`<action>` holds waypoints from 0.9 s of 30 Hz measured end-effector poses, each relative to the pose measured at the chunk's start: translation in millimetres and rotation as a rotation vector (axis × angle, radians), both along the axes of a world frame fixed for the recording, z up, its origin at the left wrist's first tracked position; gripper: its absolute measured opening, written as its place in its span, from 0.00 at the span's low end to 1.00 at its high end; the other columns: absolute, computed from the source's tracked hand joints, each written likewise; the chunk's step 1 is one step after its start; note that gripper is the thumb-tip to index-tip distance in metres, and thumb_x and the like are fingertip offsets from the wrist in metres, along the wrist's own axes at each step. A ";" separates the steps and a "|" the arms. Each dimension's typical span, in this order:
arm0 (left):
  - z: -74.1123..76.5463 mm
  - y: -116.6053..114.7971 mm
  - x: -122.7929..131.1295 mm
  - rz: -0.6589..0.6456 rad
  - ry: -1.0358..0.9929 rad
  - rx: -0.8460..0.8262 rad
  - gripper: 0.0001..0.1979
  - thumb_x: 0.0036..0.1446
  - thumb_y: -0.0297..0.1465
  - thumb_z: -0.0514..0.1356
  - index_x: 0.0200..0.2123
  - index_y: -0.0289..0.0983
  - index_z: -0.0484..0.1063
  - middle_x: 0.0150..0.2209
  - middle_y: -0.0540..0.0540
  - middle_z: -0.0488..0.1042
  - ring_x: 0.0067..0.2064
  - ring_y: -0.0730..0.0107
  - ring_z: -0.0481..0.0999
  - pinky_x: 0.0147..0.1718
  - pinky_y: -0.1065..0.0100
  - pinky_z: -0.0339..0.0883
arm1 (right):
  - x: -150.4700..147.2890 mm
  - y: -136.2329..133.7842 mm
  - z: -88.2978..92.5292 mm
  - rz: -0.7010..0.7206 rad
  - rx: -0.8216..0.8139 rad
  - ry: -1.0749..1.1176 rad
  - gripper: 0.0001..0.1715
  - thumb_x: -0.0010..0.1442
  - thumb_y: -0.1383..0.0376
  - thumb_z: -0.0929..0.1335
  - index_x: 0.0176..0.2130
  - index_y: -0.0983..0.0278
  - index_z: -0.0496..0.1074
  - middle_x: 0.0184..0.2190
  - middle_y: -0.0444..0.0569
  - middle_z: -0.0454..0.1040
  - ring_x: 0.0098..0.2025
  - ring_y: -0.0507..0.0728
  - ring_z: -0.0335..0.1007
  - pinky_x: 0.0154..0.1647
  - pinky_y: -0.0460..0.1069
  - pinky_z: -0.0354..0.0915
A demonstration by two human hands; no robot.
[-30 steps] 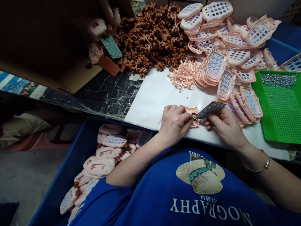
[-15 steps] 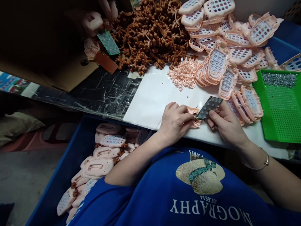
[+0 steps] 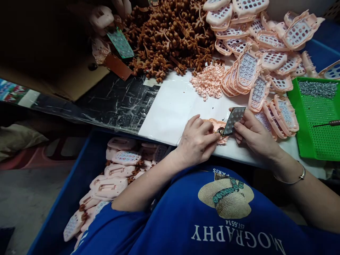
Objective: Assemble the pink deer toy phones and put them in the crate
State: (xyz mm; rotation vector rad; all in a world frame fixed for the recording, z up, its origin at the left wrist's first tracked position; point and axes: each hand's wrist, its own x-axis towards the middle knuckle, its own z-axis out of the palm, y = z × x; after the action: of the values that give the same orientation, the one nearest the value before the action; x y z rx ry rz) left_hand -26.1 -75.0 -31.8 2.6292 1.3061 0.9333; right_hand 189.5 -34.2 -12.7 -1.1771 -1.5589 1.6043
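My right hand (image 3: 251,132) pinches a dark green circuit board (image 3: 234,119) with rows of pale round pads, tilted up on edge. Below the board's lower left edge, a pink plastic shell (image 3: 219,124) lies on the white work surface, inner side up. A small round dark part (image 3: 220,131) sits at the shell, close to the board's lower corner. My left hand (image 3: 198,140) rests over the shell's left side with fingers bent together, their tips at the round part. Whatever those fingertips grip is hidden.
Behind lie a pile of small pink buttons (image 3: 207,81), brown plastic pieces (image 3: 170,39) and stacked pink shells with keypads (image 3: 247,69). To the right, a green tray (image 3: 313,141) holds screws (image 3: 317,88); a thin dark-handled tool (image 3: 333,123) reaches over it. A blue bin (image 3: 61,198) holds assembled pink housings (image 3: 110,187).
The circuit board has swung more upright and slightly left, showing more of the shell and round part. The thin tool has come into view over the green tray.
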 end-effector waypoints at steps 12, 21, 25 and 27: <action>3.2 12.8 7.1 0.057 -0.113 -0.238 0.06 0.62 0.32 0.62 0.34 0.40 0.78 0.33 0.48 0.74 0.36 0.66 0.70 0.38 0.61 0.61 | -1.2 5.0 5.4 0.044 0.018 -0.037 0.27 0.64 0.59 0.67 0.61 0.53 0.62 0.35 0.43 0.71 0.28 0.51 0.65 0.25 0.46 0.67; 3.0 13.1 5.8 0.048 -0.124 -0.235 0.05 0.60 0.32 0.63 0.33 0.40 0.79 0.30 0.49 0.73 0.35 0.66 0.69 0.38 0.62 0.60 | -2.5 7.1 4.3 0.073 0.097 -0.104 0.28 0.66 0.60 0.65 0.64 0.52 0.61 0.38 0.45 0.74 0.28 0.51 0.65 0.26 0.46 0.66; 1.5 13.7 5.8 0.046 -0.123 -0.231 0.05 0.61 0.32 0.63 0.33 0.40 0.79 0.31 0.49 0.73 0.35 0.67 0.69 0.38 0.62 0.60 | -4.7 6.5 3.6 0.072 0.136 -0.141 0.26 0.66 0.60 0.65 0.63 0.54 0.63 0.42 0.47 0.75 0.28 0.51 0.63 0.25 0.46 0.64; 0.8 13.9 5.8 0.043 -0.131 -0.226 0.05 0.61 0.32 0.63 0.33 0.40 0.79 0.31 0.49 0.74 0.35 0.67 0.69 0.38 0.62 0.60 | -5.9 6.8 3.7 0.070 0.158 -0.167 0.25 0.66 0.60 0.65 0.61 0.55 0.65 0.42 0.48 0.74 0.28 0.51 0.63 0.25 0.46 0.64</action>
State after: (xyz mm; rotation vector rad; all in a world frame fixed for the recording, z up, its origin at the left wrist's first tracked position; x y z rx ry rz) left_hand -20.4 -61.1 -31.0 2.3399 1.3537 0.8877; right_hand 183.6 -27.4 -9.0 -1.2067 -1.8162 1.4266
